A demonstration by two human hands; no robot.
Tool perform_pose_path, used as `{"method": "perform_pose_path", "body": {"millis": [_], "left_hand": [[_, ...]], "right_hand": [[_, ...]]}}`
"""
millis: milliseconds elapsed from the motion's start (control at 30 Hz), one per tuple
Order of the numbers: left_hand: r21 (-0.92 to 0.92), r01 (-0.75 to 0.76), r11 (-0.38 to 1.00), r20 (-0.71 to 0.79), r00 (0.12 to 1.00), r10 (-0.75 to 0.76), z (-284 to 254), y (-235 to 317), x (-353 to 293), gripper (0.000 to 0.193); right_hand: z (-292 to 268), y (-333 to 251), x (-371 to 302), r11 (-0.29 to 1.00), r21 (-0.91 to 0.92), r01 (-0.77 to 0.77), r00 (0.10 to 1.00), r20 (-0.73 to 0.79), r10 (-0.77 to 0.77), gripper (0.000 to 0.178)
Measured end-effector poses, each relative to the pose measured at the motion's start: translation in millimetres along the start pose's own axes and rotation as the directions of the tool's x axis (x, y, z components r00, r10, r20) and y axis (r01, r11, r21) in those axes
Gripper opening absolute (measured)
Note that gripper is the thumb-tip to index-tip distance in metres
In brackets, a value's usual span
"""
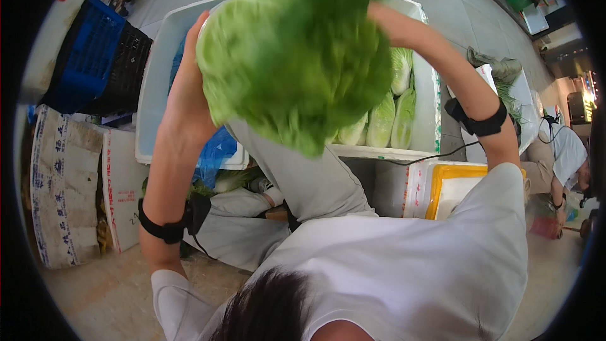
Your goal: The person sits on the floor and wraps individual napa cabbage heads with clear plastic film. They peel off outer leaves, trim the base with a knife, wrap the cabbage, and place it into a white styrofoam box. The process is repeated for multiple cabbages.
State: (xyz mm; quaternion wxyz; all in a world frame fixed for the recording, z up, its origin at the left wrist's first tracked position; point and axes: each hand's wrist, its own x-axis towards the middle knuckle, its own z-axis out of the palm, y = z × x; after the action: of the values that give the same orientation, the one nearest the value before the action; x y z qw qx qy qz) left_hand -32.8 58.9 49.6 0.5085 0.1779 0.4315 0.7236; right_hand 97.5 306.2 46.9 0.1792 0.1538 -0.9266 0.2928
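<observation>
A big leafy Chinese cabbage [284,63] is raised close in front of me, its green leaves partly smeared by motion. My left hand [192,98] is pressed along its left side, with most of the fingers hidden. At the upper right, my right hand [386,24] wraps round the far side of the cabbage, and its fingertips are hidden too. The cabbage is held between both hands. Below and beyond it stands a white foam box [429,110]. Several more Chinese cabbages [383,120] lie side by side in its right part.
Blue plastic film [218,155] hangs at the box's left front. Blue crate [95,44] and black crate [129,66] stand far left, above worn cartons [66,192]. A yellow-rimmed white container [435,192] is near my right elbow. Another person [565,158] crouches far right.
</observation>
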Motion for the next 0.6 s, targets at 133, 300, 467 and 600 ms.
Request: {"method": "perform_pose_path", "body": {"millis": [133, 300, 467, 600], "left_hand": [[-0.262, 0.217, 0.940, 0.426, 0.901, -0.089, -0.3, -4.1, 31.4, 0.041], [0.023, 0.322, 0.947, 0.544, 0.790, -0.282, 2.1, -6.2, 70.9, 0.063], [0.391, 0.326, 0.861, -0.030, 0.939, -0.342, -14.9, -2.9, 98.8, 0.070], [0.312, 0.318, 0.895, -0.110, 0.948, -0.298, -47.4, 2.4, 91.5, 0.058]], "right_hand": [[12.7, -16.6, -7.2, 0.990, -0.141, -0.023, 0.980, -0.200, -0.006, 0.065], [13.6, -14.6, -12.8, 0.981, -0.053, -0.189, 0.921, -0.355, 0.158, 0.059], [10.7, 71.6, -53.6, 0.699, 0.478, -0.532, 0.637, -0.317, 0.702, 0.061], [36.1, 164.5, -113.9, 0.396, 0.276, -0.876, 0.212, -0.517, 0.829, 0.101]]}}
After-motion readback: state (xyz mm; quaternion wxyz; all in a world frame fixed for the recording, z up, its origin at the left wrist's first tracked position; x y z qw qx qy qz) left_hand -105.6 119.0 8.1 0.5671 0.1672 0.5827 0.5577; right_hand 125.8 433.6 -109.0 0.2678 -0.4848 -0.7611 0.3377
